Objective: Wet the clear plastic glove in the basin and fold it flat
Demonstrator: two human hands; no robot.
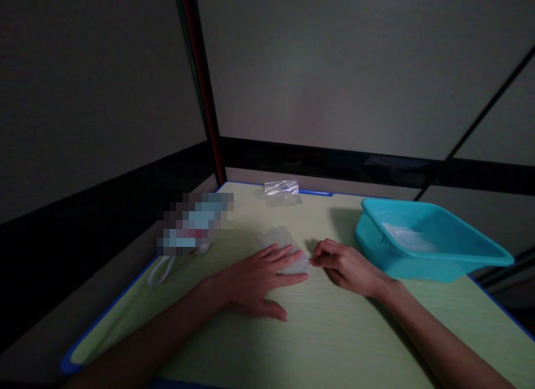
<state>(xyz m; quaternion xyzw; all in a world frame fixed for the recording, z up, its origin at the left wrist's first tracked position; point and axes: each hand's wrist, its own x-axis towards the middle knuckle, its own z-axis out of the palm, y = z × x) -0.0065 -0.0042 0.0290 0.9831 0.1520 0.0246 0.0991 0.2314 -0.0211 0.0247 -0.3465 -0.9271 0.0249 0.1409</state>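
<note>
A thin, translucent plastic bag lies flat on the table in front of me. My left hand rests on it palm down, fingers spread, covering its near part. At the bag's right corner, my right hand is closed, thumb and fingers pinched together at the edge. How much of the corner sits between those fingertips is hard to make out in the dim light.
On the right stands a turquoise plastic basin with flat whitish sheets inside. Crumpled clear plastic lies at the table's far edge. A blurred-out item with a white strap is at the left. Walls close in behind.
</note>
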